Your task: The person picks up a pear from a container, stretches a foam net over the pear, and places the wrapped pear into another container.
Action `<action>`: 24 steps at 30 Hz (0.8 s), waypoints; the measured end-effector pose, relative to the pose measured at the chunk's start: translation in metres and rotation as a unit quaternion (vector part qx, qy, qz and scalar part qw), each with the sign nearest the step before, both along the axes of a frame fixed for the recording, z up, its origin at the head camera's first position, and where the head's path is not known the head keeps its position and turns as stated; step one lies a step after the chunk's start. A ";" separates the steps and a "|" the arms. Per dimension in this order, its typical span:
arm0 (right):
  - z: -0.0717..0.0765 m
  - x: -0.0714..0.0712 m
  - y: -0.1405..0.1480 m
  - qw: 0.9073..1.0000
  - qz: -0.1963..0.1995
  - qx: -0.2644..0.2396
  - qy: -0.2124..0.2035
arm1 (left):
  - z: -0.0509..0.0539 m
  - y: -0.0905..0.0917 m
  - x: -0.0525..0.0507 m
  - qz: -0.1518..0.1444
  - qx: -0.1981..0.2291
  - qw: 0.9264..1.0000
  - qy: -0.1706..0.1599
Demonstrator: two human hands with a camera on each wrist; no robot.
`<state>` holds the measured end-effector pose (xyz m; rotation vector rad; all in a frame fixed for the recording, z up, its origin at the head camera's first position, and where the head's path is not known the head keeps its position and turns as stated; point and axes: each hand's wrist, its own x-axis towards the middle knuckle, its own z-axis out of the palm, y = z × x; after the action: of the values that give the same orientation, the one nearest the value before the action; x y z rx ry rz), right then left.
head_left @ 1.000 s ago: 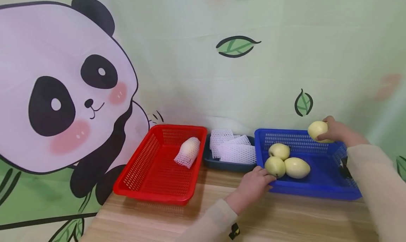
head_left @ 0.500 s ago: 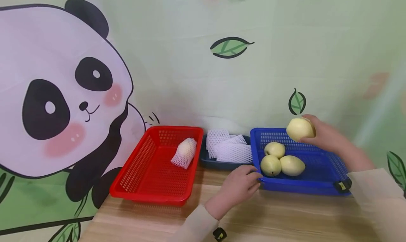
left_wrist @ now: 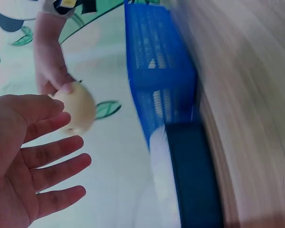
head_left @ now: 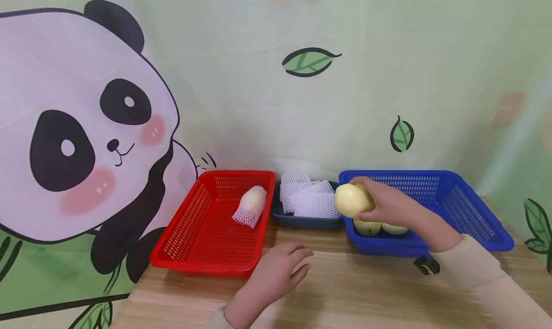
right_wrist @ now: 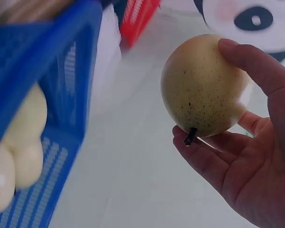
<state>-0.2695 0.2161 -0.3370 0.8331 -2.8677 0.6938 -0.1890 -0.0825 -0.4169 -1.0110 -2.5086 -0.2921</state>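
Observation:
My right hand (head_left: 385,204) grips a pale yellow pear (head_left: 351,200) above the left end of the blue basket (head_left: 474,218). In the right wrist view, thumb and fingers wrap this speckled pear (right_wrist: 204,90), its dark stem showing. More pears (head_left: 367,227) lie in the blue basket, partly hidden behind the held one. My left hand (head_left: 276,274) hovers over the table in front of the red basket (head_left: 207,270), holding nothing. The left wrist view shows that hand (left_wrist: 38,161) with its fingers spread and relaxed.
Inside the red basket lies a pear in a white foam net (head_left: 251,206). Between the two baskets stands a dark blue tray (head_left: 306,222) with several white foam nets (head_left: 316,204). A panda-printed cloth (head_left: 241,79) hangs behind the wooden table (head_left: 345,290).
My right hand has carried the pear leftward from the far right of the blue basket to its left end. My left hand has come off that basket's rim and moved left, nearer me.

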 end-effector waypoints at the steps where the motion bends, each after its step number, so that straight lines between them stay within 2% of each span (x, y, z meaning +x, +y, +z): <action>1: -0.003 -0.001 -0.008 1.000 0.011 0.007 0.005 | 0.001 -0.005 0.001 0.007 0.007 1.000 0.007; 6: -0.018 -0.010 -0.044 0.995 0.077 0.055 0.029 | 0.002 -0.019 0.003 0.024 0.027 0.999 0.021; 11: -0.034 -0.016 -0.078 0.981 0.118 0.150 0.024 | -0.001 -0.022 0.006 0.026 0.037 0.999 0.014; 16: -0.047 -0.019 -0.099 0.965 0.123 0.230 -0.011 | -0.007 -0.023 0.009 0.024 0.042 0.999 0.000; 20: -0.055 -0.019 -0.108 0.957 0.112 0.262 -0.045 | -0.012 -0.026 0.013 0.029 0.040 0.999 -0.012; 24: -0.064 -0.021 -0.113 0.949 0.107 0.291 -0.060 | -0.015 -0.030 0.015 0.039 0.039 0.998 -0.021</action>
<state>-0.2903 0.1030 -0.4014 1.2142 -3.1623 -0.1273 -0.1737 -0.1122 -0.4316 -0.8821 -2.5453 -0.3882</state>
